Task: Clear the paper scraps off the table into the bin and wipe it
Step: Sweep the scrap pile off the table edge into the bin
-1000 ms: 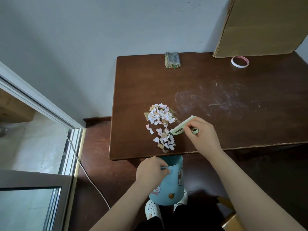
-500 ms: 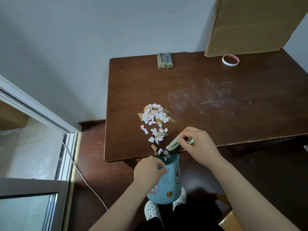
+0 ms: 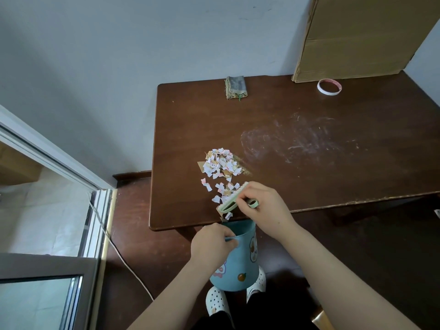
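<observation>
Counter (image 3: 309,186): we saw paper scraps (image 3: 221,164) at 7 o'clock.
Right hand (image 3: 264,207): fingers (image 3: 248,198) gripped brush (image 3: 228,206).
Left hand (image 3: 210,245): fingers (image 3: 227,234) gripped bin (image 3: 240,260).

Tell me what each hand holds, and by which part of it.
The left hand grips the blue bin by its rim. The right hand holds the green brush by its handle.

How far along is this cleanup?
Done: torn paper scraps heaped near the wooden table's front edge. In hand: right hand holds a pale green brush at them, left hand holds the blue bin below. Left: most of the heap, white smears, folded grey cloth untouched.
</observation>
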### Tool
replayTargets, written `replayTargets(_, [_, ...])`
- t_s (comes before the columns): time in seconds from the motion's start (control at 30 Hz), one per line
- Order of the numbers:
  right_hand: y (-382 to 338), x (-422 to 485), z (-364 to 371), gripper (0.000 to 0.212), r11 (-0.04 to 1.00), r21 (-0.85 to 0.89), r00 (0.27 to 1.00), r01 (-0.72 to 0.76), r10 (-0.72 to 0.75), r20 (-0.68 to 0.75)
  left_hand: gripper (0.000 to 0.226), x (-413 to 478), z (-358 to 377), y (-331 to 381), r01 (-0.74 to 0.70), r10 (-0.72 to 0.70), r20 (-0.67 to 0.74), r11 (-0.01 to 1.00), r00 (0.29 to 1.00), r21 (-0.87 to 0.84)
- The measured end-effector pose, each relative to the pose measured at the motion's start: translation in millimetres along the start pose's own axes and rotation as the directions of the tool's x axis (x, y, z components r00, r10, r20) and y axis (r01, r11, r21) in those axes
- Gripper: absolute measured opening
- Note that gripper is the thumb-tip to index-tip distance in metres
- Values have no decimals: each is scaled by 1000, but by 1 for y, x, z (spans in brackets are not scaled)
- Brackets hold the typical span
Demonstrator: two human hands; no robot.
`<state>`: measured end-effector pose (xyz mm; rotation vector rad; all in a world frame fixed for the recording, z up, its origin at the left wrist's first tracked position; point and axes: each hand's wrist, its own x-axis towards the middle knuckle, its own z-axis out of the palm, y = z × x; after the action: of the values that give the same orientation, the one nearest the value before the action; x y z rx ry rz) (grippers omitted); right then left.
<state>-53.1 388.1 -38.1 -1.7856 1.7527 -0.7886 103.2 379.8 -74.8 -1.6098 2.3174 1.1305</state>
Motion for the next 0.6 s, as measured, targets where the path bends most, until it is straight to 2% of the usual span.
replayTargets(0.2, [3, -10, -2, 20, 997, -63, 994, -43, 50, 100, 19, 1, -2, 0, 2, -2, 1, 1000, 1000, -11])
replayTargets(0.27, [4, -12, -10, 20, 998, -36, 996, -56, 58, 64, 19, 1, -1, 0, 2, -2, 4, 1000, 1000, -17])
replayTargets(0.4, [10, 0, -18, 19, 998, -29, 987, -59, 54, -152, 19, 0, 0, -1, 12, -11, 7, 999, 1000, -33])
replayTargets(0.47, [13, 9, -18, 15, 998, -40, 976, -56, 46, -213, 19, 1, 0, -2, 15, -15, 4, 999, 1000, -32])
replayTargets(0.6, [18, 20, -8, 12, 992, -125, 987, -36, 16, -162, 19, 1, 0, -1, 16, -16, 7, 1000, 1000, -19])
